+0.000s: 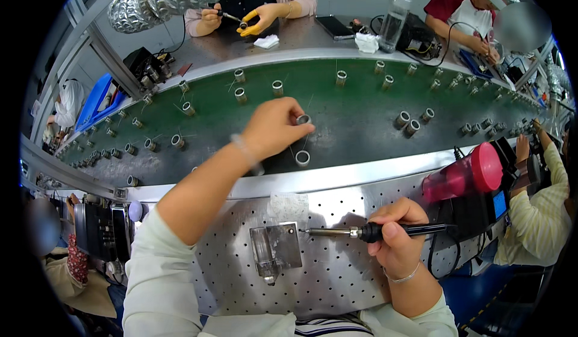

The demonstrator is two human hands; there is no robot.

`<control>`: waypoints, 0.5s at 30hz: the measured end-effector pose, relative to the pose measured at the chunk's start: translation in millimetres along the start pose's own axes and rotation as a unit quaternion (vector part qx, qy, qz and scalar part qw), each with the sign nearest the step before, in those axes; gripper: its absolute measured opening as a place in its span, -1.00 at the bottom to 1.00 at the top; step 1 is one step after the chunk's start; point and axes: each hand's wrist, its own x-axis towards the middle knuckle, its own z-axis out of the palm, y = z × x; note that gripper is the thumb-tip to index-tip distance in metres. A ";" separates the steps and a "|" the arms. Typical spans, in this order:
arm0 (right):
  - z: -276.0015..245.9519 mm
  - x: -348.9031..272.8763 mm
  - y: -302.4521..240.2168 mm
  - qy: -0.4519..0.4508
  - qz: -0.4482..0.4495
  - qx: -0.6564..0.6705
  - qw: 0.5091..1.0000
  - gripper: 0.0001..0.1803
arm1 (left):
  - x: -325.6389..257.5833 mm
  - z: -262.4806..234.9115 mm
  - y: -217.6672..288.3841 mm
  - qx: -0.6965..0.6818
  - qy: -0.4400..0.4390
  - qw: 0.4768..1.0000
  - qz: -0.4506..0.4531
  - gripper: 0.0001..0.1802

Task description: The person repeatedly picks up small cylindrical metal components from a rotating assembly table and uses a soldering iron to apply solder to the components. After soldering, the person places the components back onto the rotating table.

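Note:
Over the green conveyor belt, my left hand is closed, thumb and fingers round a small metal cylinder with a thin wire. Another metal cylinder stands on the belt just below that hand. My right hand grips a soldering iron by its black handle. The iron's tip points left, near the edge of a metal fixture block lying on the perforated metal plate. A pale crumpled pad lies just beyond the block.
Several more metal cylinders stand along the belt. A pink bottle lies tilted at my right, beside a black soldering station. Across the belt, a person with a yellow-gloved hand works. A silver flexible duct hangs at upper left.

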 end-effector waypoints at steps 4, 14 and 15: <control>-1.9 -1.5 -2.0 -0.009 -0.027 0.004 1.000 -0.81 | -67.2 -57.6 22.6 -0.310 -0.151 0.924 -0.164 -0.72; 8.6 -0.8 10.8 -0.054 -0.020 -0.072 0.996 -0.76 | -129.9 -47.9 -6.1 -0.484 -0.320 0.798 -0.164 -0.65; 7.3 -1.1 11.9 -0.054 -0.020 -0.071 0.996 -0.77 | -132.4 -45.2 -4.8 -0.493 -0.323 0.795 -0.141 -0.56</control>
